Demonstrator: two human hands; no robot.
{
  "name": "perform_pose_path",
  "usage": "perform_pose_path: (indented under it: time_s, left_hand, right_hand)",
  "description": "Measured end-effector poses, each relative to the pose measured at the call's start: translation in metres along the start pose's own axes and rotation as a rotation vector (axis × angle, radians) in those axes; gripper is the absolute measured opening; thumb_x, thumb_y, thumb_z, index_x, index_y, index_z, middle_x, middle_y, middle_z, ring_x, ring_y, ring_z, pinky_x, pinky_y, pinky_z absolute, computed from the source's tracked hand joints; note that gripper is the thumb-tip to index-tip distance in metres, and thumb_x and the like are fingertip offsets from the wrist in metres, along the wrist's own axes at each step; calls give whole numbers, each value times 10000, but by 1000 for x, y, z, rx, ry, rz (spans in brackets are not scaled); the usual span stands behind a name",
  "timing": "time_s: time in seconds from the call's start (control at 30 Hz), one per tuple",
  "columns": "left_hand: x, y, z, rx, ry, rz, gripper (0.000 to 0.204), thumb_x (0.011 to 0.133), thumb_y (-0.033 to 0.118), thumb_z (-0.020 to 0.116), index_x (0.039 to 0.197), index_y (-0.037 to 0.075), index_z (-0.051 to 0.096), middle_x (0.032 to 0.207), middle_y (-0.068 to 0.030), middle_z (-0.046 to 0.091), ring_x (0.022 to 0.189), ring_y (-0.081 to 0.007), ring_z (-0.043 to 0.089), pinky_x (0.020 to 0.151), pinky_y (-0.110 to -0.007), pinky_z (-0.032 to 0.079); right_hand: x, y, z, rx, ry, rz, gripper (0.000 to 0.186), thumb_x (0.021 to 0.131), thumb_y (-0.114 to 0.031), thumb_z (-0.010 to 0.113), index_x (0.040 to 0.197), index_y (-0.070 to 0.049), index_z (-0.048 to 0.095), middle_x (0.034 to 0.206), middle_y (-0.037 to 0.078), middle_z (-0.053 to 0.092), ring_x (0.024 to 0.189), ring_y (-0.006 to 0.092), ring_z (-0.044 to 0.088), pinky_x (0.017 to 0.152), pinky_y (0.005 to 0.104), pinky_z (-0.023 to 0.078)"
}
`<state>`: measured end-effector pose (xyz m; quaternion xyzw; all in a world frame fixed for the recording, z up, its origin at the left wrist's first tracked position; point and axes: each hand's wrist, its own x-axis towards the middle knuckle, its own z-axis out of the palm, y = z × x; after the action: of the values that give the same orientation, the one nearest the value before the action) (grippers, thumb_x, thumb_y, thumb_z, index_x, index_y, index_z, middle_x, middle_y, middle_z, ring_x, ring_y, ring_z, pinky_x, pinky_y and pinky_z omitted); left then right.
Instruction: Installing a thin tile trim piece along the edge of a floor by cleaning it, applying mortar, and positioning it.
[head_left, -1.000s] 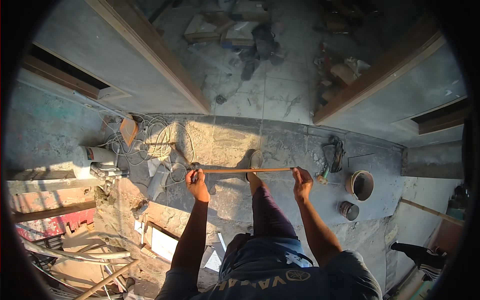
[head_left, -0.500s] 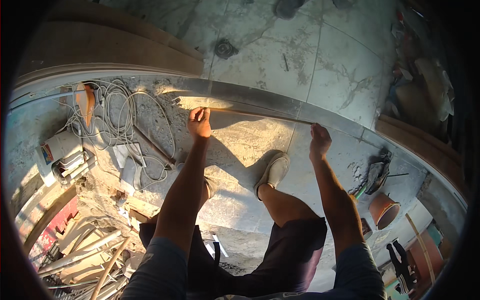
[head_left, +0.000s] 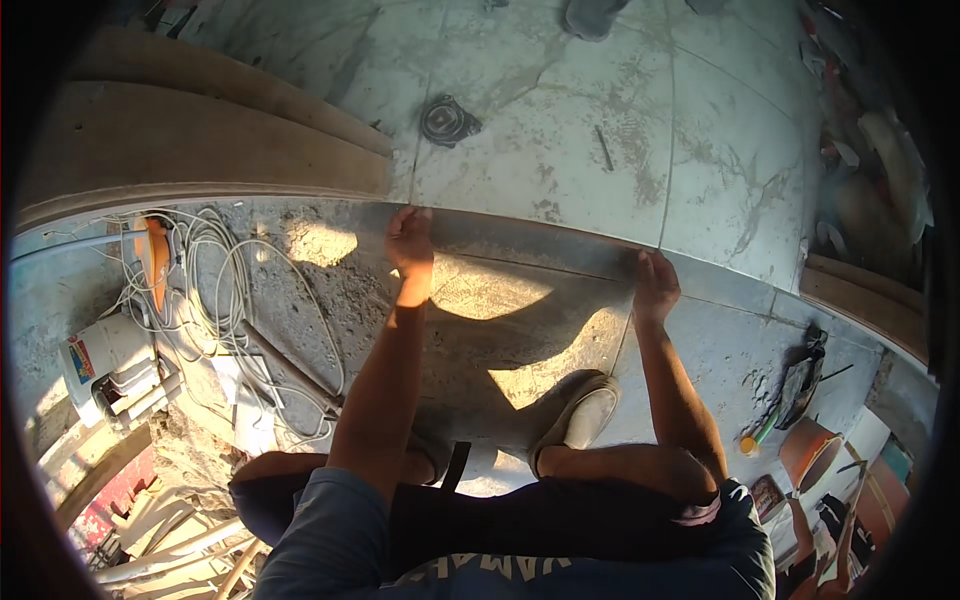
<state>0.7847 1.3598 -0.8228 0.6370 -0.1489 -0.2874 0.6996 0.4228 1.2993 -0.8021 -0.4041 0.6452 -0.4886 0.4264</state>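
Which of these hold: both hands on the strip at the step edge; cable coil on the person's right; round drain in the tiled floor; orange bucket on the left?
1. Both hands, left hand and right hand, rest on the thin strip: true.
2. The white cable coil lies to the person's right: false, it lies to the left.
3. A round drain cover sits in the tiled floor: true.
4. The orange bucket is on the left: false, it is at the right.
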Motion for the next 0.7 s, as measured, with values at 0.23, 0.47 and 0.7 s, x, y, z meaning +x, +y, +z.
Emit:
perform_pose_path:
  time_s: [0.23,0.47,0.7]
  left_hand:
    - [17,-15,-13,-27,-44,-30,210,738,-101,670,918,-3,623,898,-84,662,822,-148,611,779,-278,489]
    - [22,-25,-18,-115,-24,-47,234,724,-139,655,915,-4,637,922,-109,666,848,-176,626,805,-293,503]
    - [22,-24,-18,-98,9,-56,223,722,-133,662,915,-23,638,924,-111,667,853,-175,624,800,-280,502]
  right_hand:
    - [9,-2,4,-206,72,-22,186,782,-101,718,902,20,644,834,77,672,766,125,602,726,246,469]
    - [6,-7,9,-94,143,80,214,756,-125,748,878,9,633,812,63,665,743,112,589,696,234,462]
    - [7,-6,9,-72,118,67,217,756,-131,748,870,13,631,798,55,658,730,106,579,689,233,459]
